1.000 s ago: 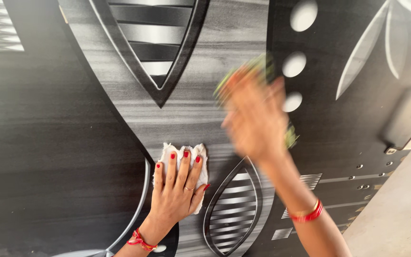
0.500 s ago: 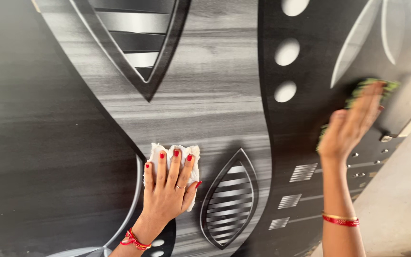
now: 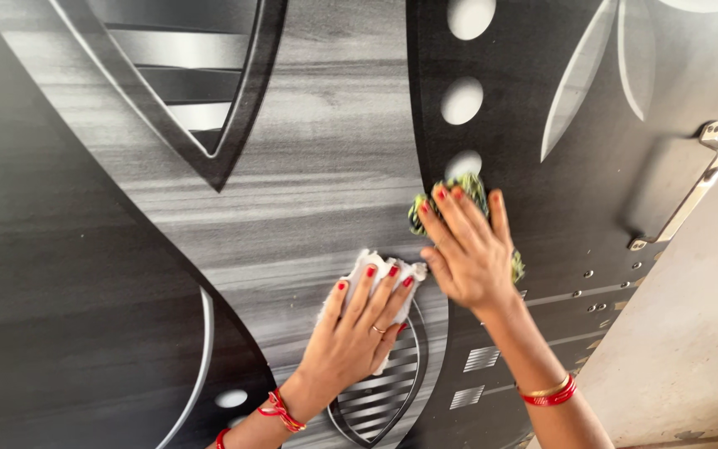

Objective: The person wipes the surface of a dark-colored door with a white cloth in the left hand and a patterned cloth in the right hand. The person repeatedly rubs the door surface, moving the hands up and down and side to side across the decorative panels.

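1. Large door panel (image 3: 309, 166), laminate, printed in black and grey wood-grain bands with leaf-shaped slatted motifs and pale round dots.
2. Crumpled white cloth (image 3: 380, 270), lying flat against the grey band.
3. Green scrubbing pad (image 3: 459, 187), lying against the black band beside the dots.
4. Silver metal door handle (image 3: 691, 187), fixed near the panel's right edge.

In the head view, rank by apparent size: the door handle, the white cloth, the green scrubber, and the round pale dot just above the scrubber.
1. door handle
2. white cloth and green scrubber: both mostly hidden under hands, unsure
3. pale dot, partly covered
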